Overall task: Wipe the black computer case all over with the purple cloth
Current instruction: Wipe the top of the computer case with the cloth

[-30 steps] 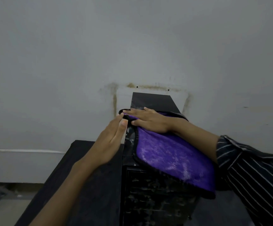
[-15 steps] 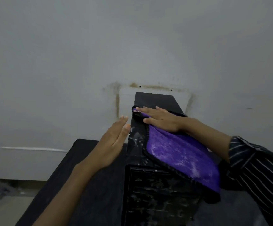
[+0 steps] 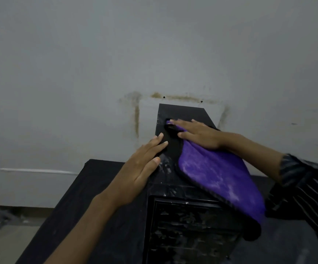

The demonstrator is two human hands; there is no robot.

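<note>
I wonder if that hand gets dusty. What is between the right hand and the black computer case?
The purple cloth lies flat under the right hand on top of the black computer case; the head view shows it.

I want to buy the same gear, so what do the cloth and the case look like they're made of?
The cloth is probably microfibre: purple, with a fuzzy nap, pale rubbed patches and a dark stitched edge. The case is painted metal or hard plastic, I can't tell which: flat matte black panels with pale dusty smears and a rigid slotted grille.
</note>
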